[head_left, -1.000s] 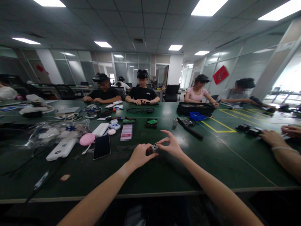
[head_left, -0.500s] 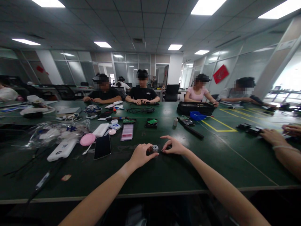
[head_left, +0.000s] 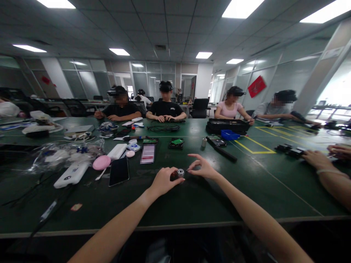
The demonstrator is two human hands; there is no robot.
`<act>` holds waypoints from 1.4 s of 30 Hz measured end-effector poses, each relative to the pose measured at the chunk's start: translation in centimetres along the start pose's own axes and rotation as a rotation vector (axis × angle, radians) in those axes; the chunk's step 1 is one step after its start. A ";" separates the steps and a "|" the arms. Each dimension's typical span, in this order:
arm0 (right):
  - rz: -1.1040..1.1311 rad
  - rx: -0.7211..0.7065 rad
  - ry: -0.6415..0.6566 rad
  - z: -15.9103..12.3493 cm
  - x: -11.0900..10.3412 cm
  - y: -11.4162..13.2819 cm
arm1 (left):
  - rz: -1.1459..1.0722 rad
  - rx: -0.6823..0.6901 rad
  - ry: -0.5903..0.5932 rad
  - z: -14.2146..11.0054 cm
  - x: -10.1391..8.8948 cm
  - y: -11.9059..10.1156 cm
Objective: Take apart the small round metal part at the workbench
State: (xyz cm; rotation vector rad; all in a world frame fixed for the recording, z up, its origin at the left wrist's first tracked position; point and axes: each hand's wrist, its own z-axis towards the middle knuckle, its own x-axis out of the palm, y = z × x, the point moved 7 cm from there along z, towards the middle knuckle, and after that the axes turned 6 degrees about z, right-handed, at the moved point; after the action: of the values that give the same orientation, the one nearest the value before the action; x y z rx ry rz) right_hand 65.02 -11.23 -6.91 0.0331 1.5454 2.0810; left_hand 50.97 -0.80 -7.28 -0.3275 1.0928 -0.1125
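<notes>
My left hand [head_left: 163, 180] is curled round a small dark part with a silver cylindrical cap [head_left: 180, 172], holding it on the green table [head_left: 192, 204]. My right hand [head_left: 202, 167] hovers just right of the cap, thumb and forefinger pinched together near it and the other fingers raised. What the pinch holds, if anything, is too small to make out.
A black phone [head_left: 119, 171], pink round case [head_left: 101, 162], white devices [head_left: 71, 174] and a plastic bag [head_left: 65, 150] lie to the left. A circuit board [head_left: 176, 143], black rod [head_left: 225, 153], blue bin [head_left: 230, 135] and black tray [head_left: 227, 126] sit farther back. Another person's hands [head_left: 318, 159] rest at right; several people sit across.
My right hand dropped to the table beside the cap half a second ago, then rose again into a pinch next to it. My left hand has kept its hold.
</notes>
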 end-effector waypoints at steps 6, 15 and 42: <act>0.112 -0.079 -0.101 0.3 1.1 1.4 | -0.017 0.009 -0.001 0.0 -0.1 -0.1; 0.029 -0.120 -0.135 0.1 1.9 2.0 | -0.003 0.006 0.006 0.1 -0.2 -0.2; -0.109 -0.166 -0.148 -0.4 2.4 4.0 | 0.010 0.001 0.001 0.0 -0.2 -0.2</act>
State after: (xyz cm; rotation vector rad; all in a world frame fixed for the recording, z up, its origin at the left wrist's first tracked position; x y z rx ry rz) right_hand 61.23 -11.35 -4.18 0.0407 1.2566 2.0642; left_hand 50.86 -0.93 -7.03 -0.3207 1.0951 -0.1046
